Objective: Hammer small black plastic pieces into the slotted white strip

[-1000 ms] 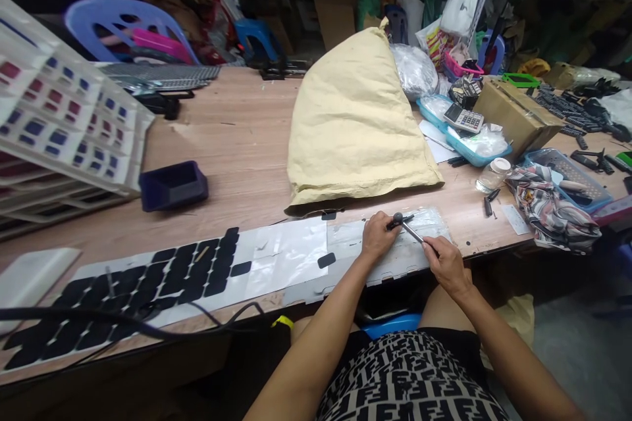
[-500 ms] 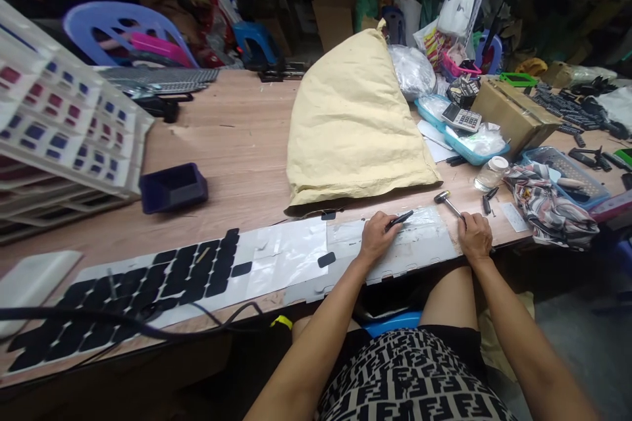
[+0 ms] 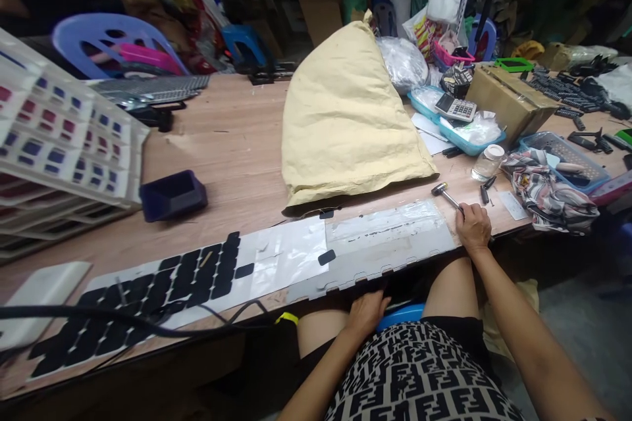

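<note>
My right hand rests at the table's front edge, closed round the handle of a small hammer whose head lies on the wood beside a long grey sheet. Below the table edge, my left hand sits between my knees by a blue stool seat; its fingers curl down and are partly hidden, so what it holds cannot be made out. Black pads cover the sheet's left part, with one loose pad near its middle.
A big tan sack lies mid-table. A dark blue tray and stacked white racks stand on the left. On the right are a cardboard box, a calculator, a jar, a patterned cloth and blue baskets.
My right hand carried the hammer from the sheet's middle to its right end and laid it down. My left hand left the sheet, with its black part, and dropped below the table edge.
</note>
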The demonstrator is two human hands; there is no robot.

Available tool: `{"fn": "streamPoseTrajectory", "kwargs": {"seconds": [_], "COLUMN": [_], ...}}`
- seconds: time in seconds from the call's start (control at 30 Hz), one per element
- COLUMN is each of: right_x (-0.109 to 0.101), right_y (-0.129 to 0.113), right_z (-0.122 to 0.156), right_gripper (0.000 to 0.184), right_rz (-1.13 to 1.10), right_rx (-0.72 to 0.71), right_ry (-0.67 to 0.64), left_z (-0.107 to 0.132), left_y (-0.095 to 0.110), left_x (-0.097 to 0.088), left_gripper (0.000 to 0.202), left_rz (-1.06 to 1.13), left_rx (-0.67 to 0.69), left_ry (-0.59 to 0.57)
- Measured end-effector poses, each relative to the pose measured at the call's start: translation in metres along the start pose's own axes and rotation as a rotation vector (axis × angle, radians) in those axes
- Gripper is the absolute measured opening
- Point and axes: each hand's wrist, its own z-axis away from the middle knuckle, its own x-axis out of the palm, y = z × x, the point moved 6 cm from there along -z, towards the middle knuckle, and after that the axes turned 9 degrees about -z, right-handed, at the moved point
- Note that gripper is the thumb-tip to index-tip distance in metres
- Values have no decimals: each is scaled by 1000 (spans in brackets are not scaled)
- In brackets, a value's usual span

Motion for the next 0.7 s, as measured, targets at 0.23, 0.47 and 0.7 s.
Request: {"fn": "streamPoseTrajectory", "kwargs": {"seconds": [0.23, 0.47, 0.7], "right_x": [1, -3, -3], "right_y": [-1, -6, -10], "right_z": [1, 3, 5], "right_gripper": [25, 23, 22], "right_rz": [20, 24, 11], "right_rx": [4, -3, 30], "right_ry": [1, 3, -20], "left_z": [-29, -177, -248], "left_y": [54, 38, 45], "left_x": [-114, -218, -256], "left_gripper": [33, 46, 36], "left_rz": [387, 16, -48], "left_rx": [403, -32, -138], "left_ry": [91, 324, 440]}}
